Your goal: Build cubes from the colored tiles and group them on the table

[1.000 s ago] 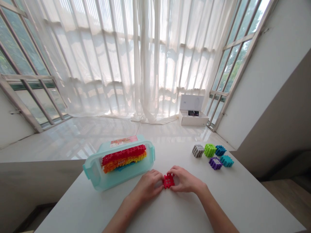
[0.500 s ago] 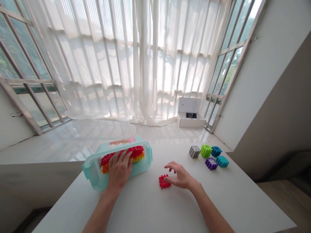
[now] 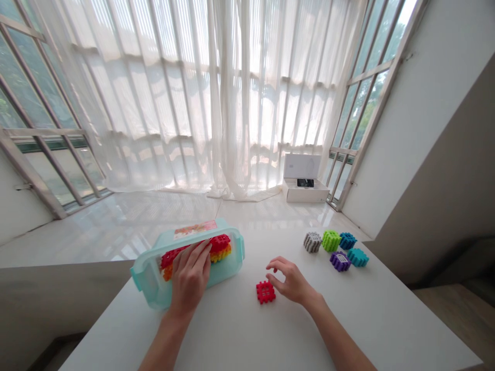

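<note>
Since the frame a second ago, both hands have left the red waffle block (image 3: 265, 292) they were gripping between them: the left hand (image 3: 191, 275) has gone over to the translucent aqua storage bin (image 3: 154, 291), and the right hand (image 3: 290, 281) has drawn slightly aside. Now the block lies flat on the white desk (image 3: 232, 330), around the middle between its left and right edges.

Right thumb and fingers are parted and curved, with nothing between them; the thumb tip is just beside the block's far right corner. Left fingers lie close together over the row of red waffle blocks (image 3: 221, 241) inside the bin. Its thumb is hidden, so I cannot tell whether it pinches any of them. Yellow waffle blocks (image 3: 222, 252) and orange waffle blocks (image 3: 167, 273) show below the red row.

The bin sits at the desk's far left corner, its open side facing the person. Near the far right corner, five interlocking stacks form a loose group: grey (image 3: 312, 242), lime green (image 3: 331, 240) and dark blue (image 3: 347, 240) at the back, purple (image 3: 340, 261) and turquoise (image 3: 358, 257) in front. Beyond the far edge, an open white box (image 3: 307, 194) with a phone (image 3: 305, 183) stands on the glossy windowsill (image 3: 255, 211), by a sheer white curtain (image 3: 232, 103).
</note>
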`<state>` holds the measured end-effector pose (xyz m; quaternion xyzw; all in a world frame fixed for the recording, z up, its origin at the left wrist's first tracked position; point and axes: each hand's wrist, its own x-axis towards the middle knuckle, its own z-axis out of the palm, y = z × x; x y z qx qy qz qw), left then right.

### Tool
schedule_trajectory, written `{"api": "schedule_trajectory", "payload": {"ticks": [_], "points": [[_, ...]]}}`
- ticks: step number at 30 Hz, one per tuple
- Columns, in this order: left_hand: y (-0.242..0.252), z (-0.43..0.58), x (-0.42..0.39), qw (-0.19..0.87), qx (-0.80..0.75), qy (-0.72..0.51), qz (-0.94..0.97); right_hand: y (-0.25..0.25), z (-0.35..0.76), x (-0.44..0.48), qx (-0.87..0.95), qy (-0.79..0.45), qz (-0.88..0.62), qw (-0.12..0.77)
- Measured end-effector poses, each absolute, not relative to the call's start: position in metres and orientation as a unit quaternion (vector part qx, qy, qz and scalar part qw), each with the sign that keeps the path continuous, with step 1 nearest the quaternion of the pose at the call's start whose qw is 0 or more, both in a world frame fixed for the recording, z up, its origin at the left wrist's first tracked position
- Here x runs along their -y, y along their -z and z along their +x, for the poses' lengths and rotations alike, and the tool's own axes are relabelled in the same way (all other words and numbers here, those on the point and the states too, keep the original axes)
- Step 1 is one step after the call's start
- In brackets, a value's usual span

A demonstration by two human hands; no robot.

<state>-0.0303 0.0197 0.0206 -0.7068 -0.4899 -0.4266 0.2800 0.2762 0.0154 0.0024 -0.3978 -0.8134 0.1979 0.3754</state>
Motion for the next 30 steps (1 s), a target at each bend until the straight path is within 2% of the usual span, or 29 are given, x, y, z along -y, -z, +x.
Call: {"api": "schedule_trajectory", "payload": {"ticks": [5, 10, 13, 19, 26, 30], "points": [[-0.028, -0.016, -0.004, 0.204, 0.408, 0.469, -0.756, -0.004, 0.273, -0.016, 0.786, -0.227, -0.408, 0.405], [-0.018, 0.021, 0.011, 0.111, 0.327, 0.429, -0.835, -0.005, 0.268, -0.013, 0.739, -0.393, -0.378, 0.396], [-0.012, 0.038, 0.017, 0.069, 0.282, 0.389, -0.874, -0.004, 0.268, -0.013, 0.713, -0.450, -0.364, 0.396], [-0.003, 0.050, 0.016, -0.024, 0.312, 0.377, -0.872, -0.006, 0.276, -0.014, 0.715, -0.478, -0.351, 0.370], [0.000, 0.050, 0.008, -0.276, 0.346, 0.376, -0.814, -0.013, 0.288, -0.014, 0.724, -0.504, -0.308, 0.356], [-0.001, 0.052, 0.009, -0.320, 0.331, 0.381, -0.802, -0.015, 0.294, -0.009, 0.732, -0.499, -0.301, 0.352]]}}
